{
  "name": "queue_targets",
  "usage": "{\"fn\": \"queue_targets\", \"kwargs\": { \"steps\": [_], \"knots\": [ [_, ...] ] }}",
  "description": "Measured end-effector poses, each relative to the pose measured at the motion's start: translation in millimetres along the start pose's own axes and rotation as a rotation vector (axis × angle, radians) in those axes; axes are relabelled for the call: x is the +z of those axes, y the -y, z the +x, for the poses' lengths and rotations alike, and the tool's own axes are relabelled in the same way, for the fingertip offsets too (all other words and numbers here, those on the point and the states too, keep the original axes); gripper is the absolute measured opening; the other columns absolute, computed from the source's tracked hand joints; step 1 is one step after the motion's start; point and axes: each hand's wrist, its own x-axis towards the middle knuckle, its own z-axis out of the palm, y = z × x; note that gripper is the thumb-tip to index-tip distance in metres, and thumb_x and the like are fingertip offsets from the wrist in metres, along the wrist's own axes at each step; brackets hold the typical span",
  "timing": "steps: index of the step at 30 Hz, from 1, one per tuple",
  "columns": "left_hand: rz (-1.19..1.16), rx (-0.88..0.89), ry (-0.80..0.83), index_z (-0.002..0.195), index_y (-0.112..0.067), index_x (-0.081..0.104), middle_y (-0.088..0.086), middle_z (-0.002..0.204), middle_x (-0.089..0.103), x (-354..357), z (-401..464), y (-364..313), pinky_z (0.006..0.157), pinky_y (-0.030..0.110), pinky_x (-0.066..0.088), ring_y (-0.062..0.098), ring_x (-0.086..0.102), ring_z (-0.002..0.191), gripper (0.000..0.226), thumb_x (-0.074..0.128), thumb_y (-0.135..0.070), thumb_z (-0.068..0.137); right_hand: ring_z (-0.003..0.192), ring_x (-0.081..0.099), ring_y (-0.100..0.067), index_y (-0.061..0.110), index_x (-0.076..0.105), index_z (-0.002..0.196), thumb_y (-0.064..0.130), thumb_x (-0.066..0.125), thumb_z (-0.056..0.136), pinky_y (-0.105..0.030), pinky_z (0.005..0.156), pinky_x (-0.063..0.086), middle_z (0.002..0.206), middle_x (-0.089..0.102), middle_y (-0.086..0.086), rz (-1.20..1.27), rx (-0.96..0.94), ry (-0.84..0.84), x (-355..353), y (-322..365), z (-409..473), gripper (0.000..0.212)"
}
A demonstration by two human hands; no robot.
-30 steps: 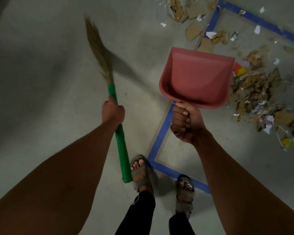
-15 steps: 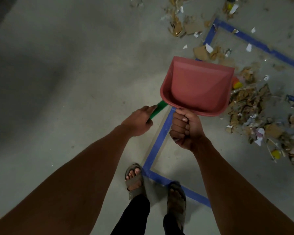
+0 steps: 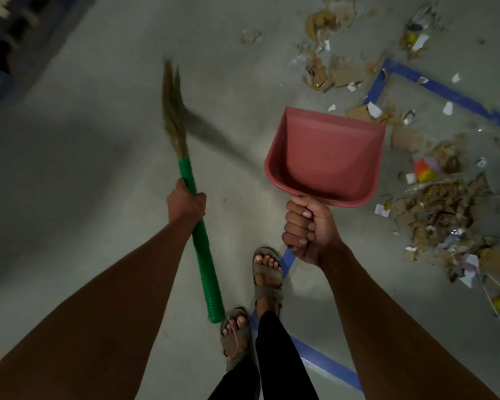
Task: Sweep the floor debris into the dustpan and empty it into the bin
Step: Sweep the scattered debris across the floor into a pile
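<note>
A: What do we have in our left hand (image 3: 186, 206)?

B: We grip the grass broom with the ribbed green plastic handle (image 3: 202, 249), fingers wrapped round its upper part. The straw-coloured bristles (image 3: 173, 111) point up toward twelve o'clock and are blurred; the butt of the handle hangs down near our left sandal (image 3: 235, 332).

A: And our right hand (image 3: 308, 229)?

B: It is curled tight round the handle of the dull red plastic dustpan (image 3: 325, 157). We hold the pan off the grey concrete floor (image 3: 84, 174), its open mouth facing away from us toward twelve o'clock. The inside of the pan shows no debris.

A: Where is the debris?

B: The main heap of torn brown cardboard, white paper scraps and bits of yellow and orange wrapper (image 3: 448, 209) lies at about three o'clock from the pan, just beside its right edge. A smaller scatter of cardboard pieces (image 3: 326, 73) lies at twelve to one o'clock, beyond the pan.

A: Anything else on the floor?

B: A blue tape line (image 3: 445, 92) runs among the scraps at one to two o'clock, and more of it passes under our right sandal (image 3: 267, 269). Something dark and blurred sits at ten o'clock, too unclear to name.
</note>
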Motion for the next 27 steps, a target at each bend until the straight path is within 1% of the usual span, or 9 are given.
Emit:
{"fn": "queue_targets", "kwargs": {
  "steps": [3, 6, 9, 13, 15, 18, 21, 24, 27],
  "knots": [
    [0.100, -0.002, 0.133, 0.136, -0.014, 0.051, 0.010, 0.105, 0.066, 28.5, 4.1, -20.6, 0.052, 0.028, 0.058, 0.021, 0.071, 0.069, 0.047, 0.068, -0.015, 0.092, 0.032, 0.015, -0.009, 0.022, 0.037, 0.059, 0.024, 0.040, 0.101, -0.021, 0.036, 0.024, 0.042, 0.021, 0.007, 0.019, 0.007, -0.002, -5.4, 29.1, -0.8, 0.042],
    [0.286, 0.152, 0.295, 0.146, -0.020, 0.043, 0.011, 0.106, 0.064, 67.8, 0.7, -47.0, 0.064, 0.035, 0.063, 0.027, 0.071, 0.080, 0.062, 0.065, -0.014, 0.088, 0.033, 0.014, -0.009, 0.021, 0.039, 0.058, 0.024, 0.039, 0.100, -0.022, 0.036, 0.022, 0.043, 0.018, 0.007, 0.002, 0.002, -0.020, -14.9, 60.8, -5.5, 0.042],
    [0.514, 0.362, 0.434, 0.160, -0.026, 0.029, 0.016, 0.118, 0.064, 108.8, -7.8, -82.4, 0.075, 0.033, 0.057, 0.032, 0.068, 0.096, 0.081, 0.062, -0.015, 0.086, 0.033, 0.014, -0.010, 0.022, 0.037, 0.058, 0.025, 0.035, 0.102, -0.023, 0.036, 0.021, 0.043, 0.018, 0.007, -0.001, -0.021, -0.037, -23.7, 88.8, -12.8, 0.044],
    [0.610, 0.626, 0.624, 0.164, -0.027, 0.021, 0.017, 0.127, 0.062, 147.7, -24.9, -126.4, 0.078, 0.034, 0.054, 0.032, 0.066, 0.099, 0.088, 0.063, -0.012, 0.088, 0.035, 0.010, -0.010, 0.025, 0.026, 0.062, 0.025, 0.038, 0.100, -0.023, 0.036, 0.017, 0.045, 0.013, 0.007, -0.007, -0.090, -0.171, -29.3, 111.0, -28.9, 0.040],
    [0.614, 0.756, 0.666, 0.164, -0.027, 0.021, 0.015, 0.133, 0.059, 154.4, -29.5, -137.9, 0.083, 0.037, 0.054, 0.031, 0.064, 0.105, 0.089, 0.063, -0.010, 0.087, 0.035, 0.008, -0.010, 0.025, 0.026, 0.061, 0.025, 0.040, 0.100, -0.023, 0.037, 0.014, 0.046, 0.012, 0.008, -0.017, -0.120, -0.234, -31.6, 116.1, -36.0, 0.041],
    [0.571, 0.905, 0.631, 0.164, -0.026, 0.022, 0.009, 0.146, 0.051, 145.0, -26.4, -143.1, 0.094, 0.041, 0.052, 0.031, 0.059, 0.117, 0.089, 0.062, -0.008, 0.087, 0.036, 0.007, -0.009, 0.024, 0.028, 0.061, 0.024, 0.042, 0.100, -0.024, 0.038, 0.011, 0.047, 0.011, 0.008, -0.005, -0.137, -0.274, -34.7, 120.7, -43.8, 0.041],
    [0.504, 0.937, 0.514, 0.164, -0.028, 0.021, 0.006, 0.148, 0.047, 118.8, -15.3, -134.8, 0.093, 0.040, 0.054, 0.033, 0.062, 0.112, 0.088, 0.060, -0.008, 0.087, 0.035, 0.007, -0.010, 0.024, 0.030, 0.060, 0.024, 0.041, 0.100, -0.024, 0.037, 0.011, 0.047, 0.009, 0.008, 0.015, -0.140, -0.267, -34.5, 122.5, -44.8, 0.041],
    [0.417, 0.873, 0.350, 0.164, -0.030, 0.021, 0.007, 0.149, 0.047, 87.4, -2.7, -122.2, 0.092, 0.044, 0.056, 0.038, 0.065, 0.106, 0.089, 0.060, -0.007, 0.087, 0.035, 0.007, -0.010, 0.026, 0.022, 0.064, 0.024, 0.042, 0.099, -0.024, 0.037, 0.011, 0.048, 0.008, 0.008, 0.024, -0.137, -0.261, -29.8, 122.5, -40.2, 0.040],
    [0.385, 0.683, 0.166, 0.163, -0.029, 0.020, 0.012, 0.141, 0.052, 59.1, 13.1, -111.5, 0.091, 0.046, 0.057, 0.036, 0.063, 0.105, 0.086, 0.058, -0.007, 0.090, 0.035, 0.006, -0.009, 0.026, 0.022, 0.064, 0.024, 0.040, 0.101, -0.022, 0.035, 0.013, 0.048, 0.009, 0.007, 0.042, -0.127, -0.234, -26.1, 120.6, -31.8, 0.041]
  ]
}}
